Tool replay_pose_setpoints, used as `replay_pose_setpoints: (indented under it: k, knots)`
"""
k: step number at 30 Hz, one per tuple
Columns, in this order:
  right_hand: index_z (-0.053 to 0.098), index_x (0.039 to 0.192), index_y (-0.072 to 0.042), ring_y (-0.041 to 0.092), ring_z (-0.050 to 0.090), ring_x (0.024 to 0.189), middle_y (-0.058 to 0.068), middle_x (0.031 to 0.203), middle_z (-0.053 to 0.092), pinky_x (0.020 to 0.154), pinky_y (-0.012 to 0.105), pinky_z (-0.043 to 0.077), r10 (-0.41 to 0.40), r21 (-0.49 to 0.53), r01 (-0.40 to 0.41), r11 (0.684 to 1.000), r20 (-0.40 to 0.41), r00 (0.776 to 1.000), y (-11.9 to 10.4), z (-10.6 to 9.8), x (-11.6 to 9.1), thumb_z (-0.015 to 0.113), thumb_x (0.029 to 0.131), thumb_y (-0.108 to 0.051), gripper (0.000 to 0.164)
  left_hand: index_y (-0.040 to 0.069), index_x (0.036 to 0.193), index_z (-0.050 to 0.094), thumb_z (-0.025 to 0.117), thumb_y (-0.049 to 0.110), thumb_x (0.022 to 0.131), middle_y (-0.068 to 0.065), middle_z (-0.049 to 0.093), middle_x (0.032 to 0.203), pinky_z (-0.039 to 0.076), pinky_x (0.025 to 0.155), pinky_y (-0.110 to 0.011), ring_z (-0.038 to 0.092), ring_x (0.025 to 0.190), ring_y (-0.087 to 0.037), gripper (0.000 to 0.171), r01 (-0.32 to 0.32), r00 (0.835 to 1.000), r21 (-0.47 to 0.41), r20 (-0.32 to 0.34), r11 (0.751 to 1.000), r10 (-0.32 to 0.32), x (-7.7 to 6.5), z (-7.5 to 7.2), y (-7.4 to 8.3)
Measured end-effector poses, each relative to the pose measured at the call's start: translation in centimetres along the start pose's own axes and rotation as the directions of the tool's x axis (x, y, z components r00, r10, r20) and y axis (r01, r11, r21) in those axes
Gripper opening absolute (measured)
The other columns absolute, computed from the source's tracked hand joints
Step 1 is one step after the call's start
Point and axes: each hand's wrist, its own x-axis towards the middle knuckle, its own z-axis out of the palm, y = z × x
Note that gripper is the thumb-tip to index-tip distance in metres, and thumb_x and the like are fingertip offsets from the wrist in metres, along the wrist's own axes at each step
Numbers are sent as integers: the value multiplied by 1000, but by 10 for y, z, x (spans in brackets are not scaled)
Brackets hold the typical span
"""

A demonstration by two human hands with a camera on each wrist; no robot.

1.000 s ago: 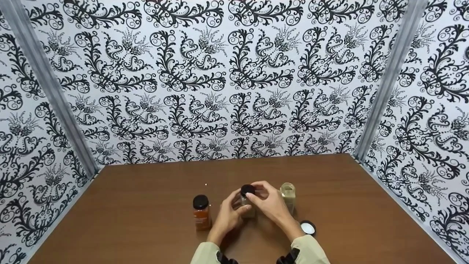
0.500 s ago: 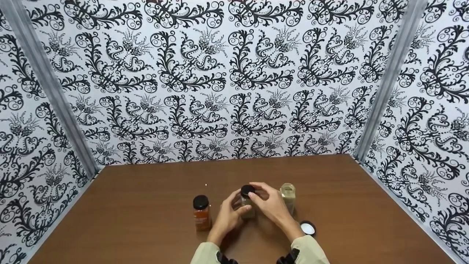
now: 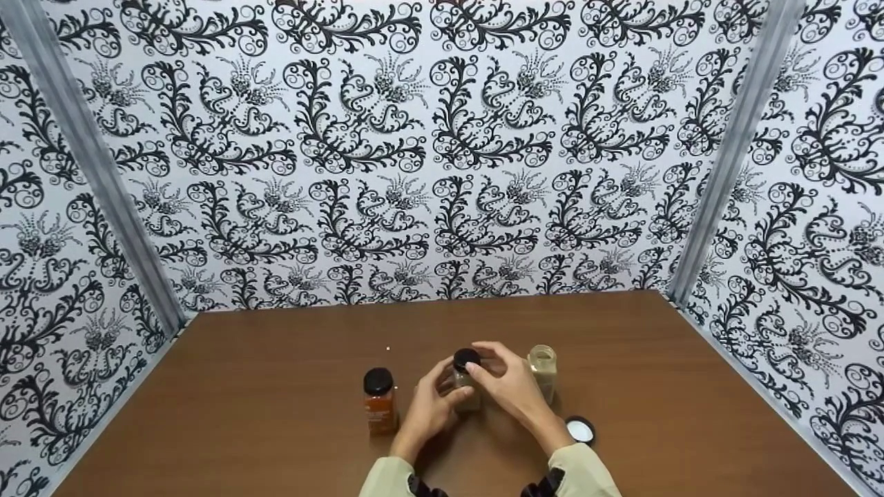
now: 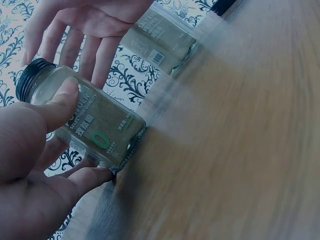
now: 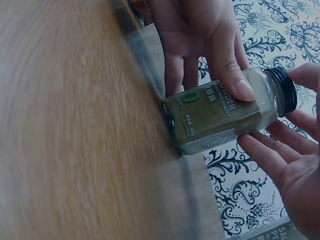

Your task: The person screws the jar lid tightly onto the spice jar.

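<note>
In the head view, my left hand [image 3: 429, 408] grips a small clear jar of brownish powder, which stands upright on the table. Its label and green ring mark show on the jar [image 4: 102, 125] in the left wrist view, where my thumb presses across the glass. My right hand [image 3: 516, 386] is at the top and pinches the black lid [image 5: 283, 92] between thumb and fingers. That lid sits on the jar's neck. Just right of my right hand stands an uncapped jar [image 3: 544, 376] of pale powder, and a loose black lid [image 3: 581, 429] lies white inside up near my right wrist.
To the left of my left hand stands a jar [image 3: 380, 404] of orange-red powder with a black lid on. The brown wooden table [image 3: 276, 373] runs back to a black-and-white patterned wall [image 3: 373, 172], with similar panels at both sides.
My right thumb and fingers have shifted slightly at the lid. My left hand, the jar it grips and the other jars stay where they were.
</note>
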Motion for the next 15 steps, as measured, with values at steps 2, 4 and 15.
replay_pose_setpoints:
  k: [2, 4, 15]
  knots:
    - [65, 126, -11, 28, 71, 109, 16, 120, 72, 92, 26, 57, -2, 2, 2, 1000, 6, 1000, 0, 0, 0, 72, 93, -24, 36, -4, 141, 49, 72, 7, 90, -30, 57, 139, 53, 103, -50, 60, 123, -46, 57, -4, 1000, -9, -1, 1000, 4, 0, 0, 0]
    - [66, 126, -12, 28, 71, 109, 16, 120, 71, 91, 25, 57, -6, 2, 6, 1000, 7, 1000, 1, -1, -1, 72, 93, -23, 35, -5, 141, 49, 72, 6, 89, -31, 57, 138, 53, 102, -51, 60, 123, -47, 57, -11, 1000, -11, -2, 1000, 11, -1, 0, 0]
    - [64, 120, -2, 36, 71, 107, 22, 116, 71, 91, 34, 58, 39, 1, -39, 999, -11, 999, -4, 2, 0, 73, 91, -10, 32, -3, 140, 51, 72, 8, 90, -30, 59, 136, 53, 102, -51, 61, 121, -46, 55, 4, 1000, 12, -5, 1000, -4, -1, 1, 1]
